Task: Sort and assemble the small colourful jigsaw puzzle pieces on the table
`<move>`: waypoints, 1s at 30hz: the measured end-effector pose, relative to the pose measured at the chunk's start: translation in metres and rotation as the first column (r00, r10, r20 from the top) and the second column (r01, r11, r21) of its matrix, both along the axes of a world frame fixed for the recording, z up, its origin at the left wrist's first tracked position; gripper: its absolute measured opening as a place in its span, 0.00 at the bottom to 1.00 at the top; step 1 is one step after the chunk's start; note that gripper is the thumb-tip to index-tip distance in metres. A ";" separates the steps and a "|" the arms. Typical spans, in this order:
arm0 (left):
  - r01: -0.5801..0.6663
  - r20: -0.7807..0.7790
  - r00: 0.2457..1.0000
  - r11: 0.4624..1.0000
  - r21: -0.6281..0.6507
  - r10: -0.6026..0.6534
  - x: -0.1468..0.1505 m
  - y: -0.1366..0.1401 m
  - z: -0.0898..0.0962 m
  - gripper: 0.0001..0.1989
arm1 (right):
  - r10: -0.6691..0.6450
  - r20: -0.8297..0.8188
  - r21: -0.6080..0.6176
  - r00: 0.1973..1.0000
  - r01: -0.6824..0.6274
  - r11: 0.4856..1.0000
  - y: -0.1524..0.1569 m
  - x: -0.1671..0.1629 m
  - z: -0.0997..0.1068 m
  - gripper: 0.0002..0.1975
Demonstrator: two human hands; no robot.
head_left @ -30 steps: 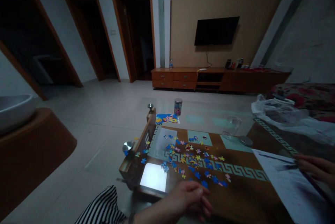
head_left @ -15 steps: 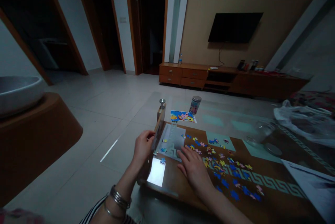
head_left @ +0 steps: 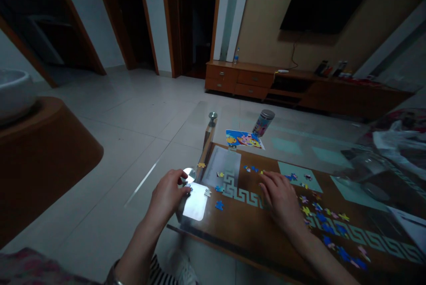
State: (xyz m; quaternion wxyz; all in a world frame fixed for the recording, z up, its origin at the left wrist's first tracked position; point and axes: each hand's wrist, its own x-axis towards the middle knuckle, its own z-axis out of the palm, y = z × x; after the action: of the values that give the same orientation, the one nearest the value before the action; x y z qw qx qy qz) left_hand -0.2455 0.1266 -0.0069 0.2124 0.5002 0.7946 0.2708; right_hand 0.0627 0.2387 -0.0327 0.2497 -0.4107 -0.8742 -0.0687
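Since the earlier frame the person's right hand (head_left: 281,191) has shifted rightward along the table, away from its end, and the left hand (head_left: 168,189) has come to the near corner. The hands are well apart. The right is loosely spread, its fingertips beside a yellow piece (head_left: 262,172); the left is half curled, thumb against a small piece (head_left: 189,188), though whether it is pinched cannot be told.

The glass-topped table (head_left: 234,220) bears everything. On its far side lies a bright picture card (head_left: 244,138), with a metal-lidded can (head_left: 263,123) next to it. A round metal knob (head_left: 190,174) sits by the left fingers. Blue puzzle pieces (head_left: 219,205) lie near that hand; more are strewn beyond the right forearm.

Each piece looks feather-light, thin and stiff, likely to skate on glass; its knobs could bend. The best hold is probably by opposite edges, with fingertips.
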 end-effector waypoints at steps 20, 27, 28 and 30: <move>0.081 -0.155 0.981 0.973 -0.216 -0.116 0.024 -0.007 0.013 0.04 | 0.154 -0.224 -0.567 0.962 -0.258 0.783 -0.073 -0.070 0.015 0.11; 0.122 -0.154 0.977 0.982 -0.145 -0.144 0.025 -0.011 0.010 0.08 | 0.079 -0.323 -0.636 0.943 -0.278 0.719 -0.064 -0.054 0.018 0.14; 0.126 -0.159 0.976 0.984 -0.126 -0.146 0.026 -0.011 0.010 0.08 | 0.073 -0.322 -0.634 0.944 -0.272 0.724 -0.064 -0.055 0.018 0.12; 0.130 -0.168 0.975 0.987 -0.089 -0.144 0.030 -0.011 0.010 0.08 | 0.058 -0.315 -0.635 0.947 -0.256 0.729 -0.064 -0.058 0.017 0.10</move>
State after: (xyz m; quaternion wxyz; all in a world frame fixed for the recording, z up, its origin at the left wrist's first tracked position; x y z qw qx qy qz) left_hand -0.2158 0.1155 0.0031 0.1796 0.5670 0.7836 0.1798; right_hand 0.0042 0.1744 -0.0154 0.2091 -0.4019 -0.8289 0.3282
